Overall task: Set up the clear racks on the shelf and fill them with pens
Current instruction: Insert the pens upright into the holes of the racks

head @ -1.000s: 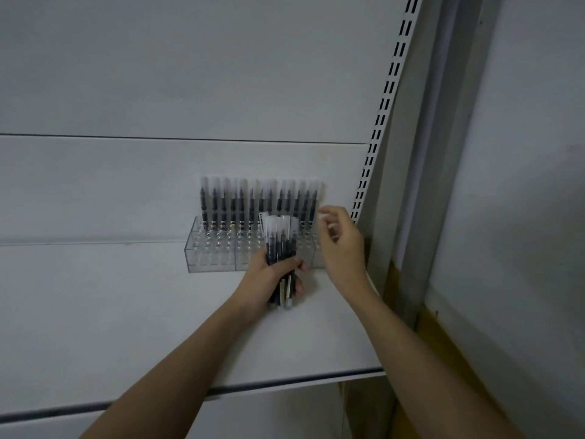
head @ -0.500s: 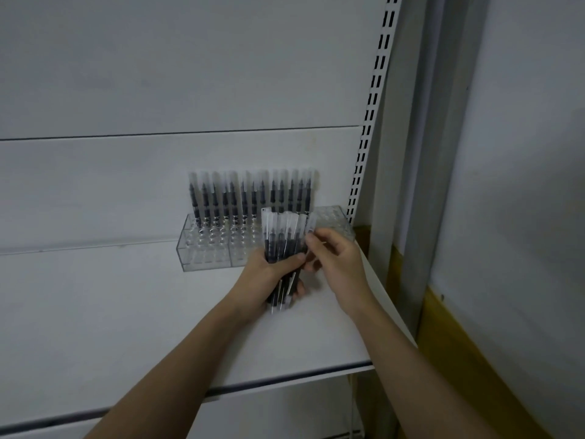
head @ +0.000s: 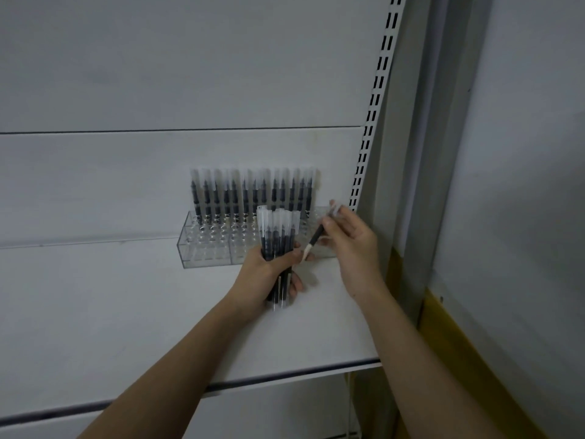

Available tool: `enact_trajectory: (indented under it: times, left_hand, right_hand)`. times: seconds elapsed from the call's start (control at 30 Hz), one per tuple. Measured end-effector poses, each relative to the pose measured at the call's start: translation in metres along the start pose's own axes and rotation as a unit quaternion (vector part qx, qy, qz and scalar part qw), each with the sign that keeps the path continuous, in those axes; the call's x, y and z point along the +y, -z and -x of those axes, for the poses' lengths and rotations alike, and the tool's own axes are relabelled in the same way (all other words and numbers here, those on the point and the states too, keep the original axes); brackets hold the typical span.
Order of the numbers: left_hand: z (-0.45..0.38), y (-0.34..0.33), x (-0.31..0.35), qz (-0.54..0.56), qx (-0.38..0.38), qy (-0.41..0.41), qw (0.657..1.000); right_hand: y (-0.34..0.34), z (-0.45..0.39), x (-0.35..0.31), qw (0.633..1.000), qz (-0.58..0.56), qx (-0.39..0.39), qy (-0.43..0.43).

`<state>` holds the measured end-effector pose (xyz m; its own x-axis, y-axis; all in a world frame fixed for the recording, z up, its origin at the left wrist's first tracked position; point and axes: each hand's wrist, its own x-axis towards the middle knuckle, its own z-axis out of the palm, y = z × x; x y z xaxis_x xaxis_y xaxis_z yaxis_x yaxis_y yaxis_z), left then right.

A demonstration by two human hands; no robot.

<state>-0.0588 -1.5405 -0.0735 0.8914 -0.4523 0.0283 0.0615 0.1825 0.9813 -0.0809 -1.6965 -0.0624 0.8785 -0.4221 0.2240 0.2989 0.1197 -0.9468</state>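
The single pen point(head: 316, 237) slants, white end down-left, pinched in the right hand point(head: 351, 245) before the clear racks point(head: 209, 248) on the shelf point(head: 126, 312). The left hand point(head: 269, 274) grips an upright pen bundle point(head: 278, 245).

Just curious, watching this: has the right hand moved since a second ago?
Yes. The right hand dropped from the top of the clear rack to the bundle, and now holds one pen.

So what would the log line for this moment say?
left hand: grips pen bundle | right hand: pinches single pen | clear rack: back row filled
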Motion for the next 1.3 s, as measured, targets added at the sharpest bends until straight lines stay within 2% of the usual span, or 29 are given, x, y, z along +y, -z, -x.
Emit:
enact_trajectory:
  times: [0.17,0.4,0.73,1.03,1.2,1.3]
  left_hand:
    - [-0.002,0.002,-0.002,0.028,0.022,0.000,0.999]
    - [-0.002,0.003,0.001,0.036,0.019,-0.013,0.999]
    - [-0.005,0.005,0.000,0.053,0.015,-0.009,0.998]
    - [-0.005,0.006,-0.001,0.049,0.001,-0.004,0.999]
    - [-0.002,0.006,-0.001,0.045,0.001,-0.002,0.999]
    - [0.000,0.005,0.002,0.050,-0.003,-0.002,0.999]
  right_hand:
    - [-0.004,-0.037,-0.032,0.995,0.038,0.049,0.076]
    - [-0.007,-0.080,-0.032,0.967,0.202,0.039,0.149]
    - [-0.011,-0.092,-0.012,0.945,0.299,0.012,0.133]
    - [-0.014,-0.088,-0.012,0.904,0.406,0.000,0.133]
    - [-0.015,-0.087,-0.014,0.869,0.480,-0.036,0.120]
    - [-0.014,-0.082,-0.013,0.876,0.467,-0.031,0.120]
